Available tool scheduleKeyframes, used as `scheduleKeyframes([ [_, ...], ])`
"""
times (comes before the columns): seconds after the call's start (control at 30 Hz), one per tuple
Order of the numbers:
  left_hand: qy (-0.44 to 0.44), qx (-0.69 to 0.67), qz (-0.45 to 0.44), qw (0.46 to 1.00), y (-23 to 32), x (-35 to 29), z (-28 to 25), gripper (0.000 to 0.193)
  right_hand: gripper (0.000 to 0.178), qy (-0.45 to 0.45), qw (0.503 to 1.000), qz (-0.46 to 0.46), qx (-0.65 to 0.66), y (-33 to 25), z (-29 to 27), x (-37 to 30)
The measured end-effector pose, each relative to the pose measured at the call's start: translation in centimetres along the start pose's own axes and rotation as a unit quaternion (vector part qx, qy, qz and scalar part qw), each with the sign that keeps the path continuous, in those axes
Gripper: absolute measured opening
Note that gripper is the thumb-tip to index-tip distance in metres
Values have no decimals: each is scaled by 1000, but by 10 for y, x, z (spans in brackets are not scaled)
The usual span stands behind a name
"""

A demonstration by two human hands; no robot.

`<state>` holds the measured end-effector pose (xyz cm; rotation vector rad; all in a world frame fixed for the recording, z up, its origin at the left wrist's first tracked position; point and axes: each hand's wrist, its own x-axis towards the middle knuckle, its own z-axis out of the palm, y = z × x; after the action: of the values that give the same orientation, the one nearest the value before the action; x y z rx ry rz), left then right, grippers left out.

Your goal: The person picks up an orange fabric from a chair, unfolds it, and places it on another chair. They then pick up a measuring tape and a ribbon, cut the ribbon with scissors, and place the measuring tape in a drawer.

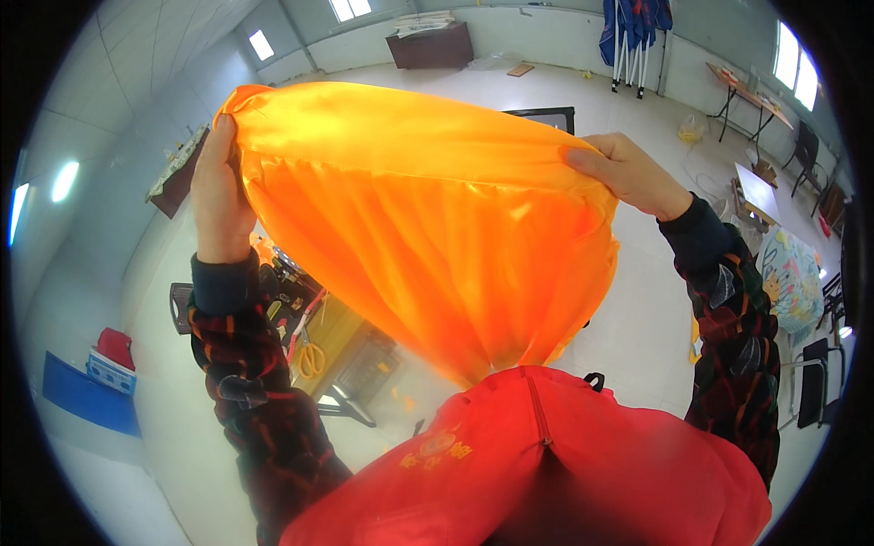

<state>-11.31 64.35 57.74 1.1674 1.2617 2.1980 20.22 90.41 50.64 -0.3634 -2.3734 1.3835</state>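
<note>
A shiny orange satin cloth [437, 209] with a seam across its upper part hangs stretched between my two raised hands. My left hand [221, 191] grips its upper left corner, the thumb in front and the cloth bunched behind. At the upper right end, my right hand [628, 171] pinches the edge with the thumb on the near side. The cloth narrows in folds toward my chest, where it meets the top of the red garment [510, 455] that I wear. Most of my fingers are hidden behind the cloth.
Below my left forearm is a table [335, 341] with yellow-handled scissors [312, 360] and other tools. A folding table [751, 96] and a black chair [805, 155] stand at the far right. A dark desk [430, 45] is against the back wall, and a blue box [111, 371] lies at left.
</note>
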Motion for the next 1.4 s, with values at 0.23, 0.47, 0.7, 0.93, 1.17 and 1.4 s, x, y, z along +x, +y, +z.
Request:
scheduleKeyframes([
  [0.23, 17, -1, 9, 1000, 5, 8, -6, 31, 29, -96, 990, -26, -104, 7, -4, -4],
  [0.47, 48, 25, 30, 998, 14, 12, 2, 31, 17, -210, 969, 31, -129, 26, -7, -4],
  [0.7, 85, 21, 35, 996, 23, 25, -5, 31, 28, -133, 990, -18, 34, 59, 3, -4],
  [0.93, 110, 38, 28, 993, 24, 38, -8, 29, 31, -78, 987, 3, 141, 58, 8, -8],
  [1.17, 93, 33, 16, 995, 19, 41, -26, 29, 26, -237, 968, 76, 35, 62, -9, -14],
  [1.4, 127, 51, 31, 990, 11, 51, -46, 28, 22, -296, 948, 112, 17, 66, -18, -18],
])
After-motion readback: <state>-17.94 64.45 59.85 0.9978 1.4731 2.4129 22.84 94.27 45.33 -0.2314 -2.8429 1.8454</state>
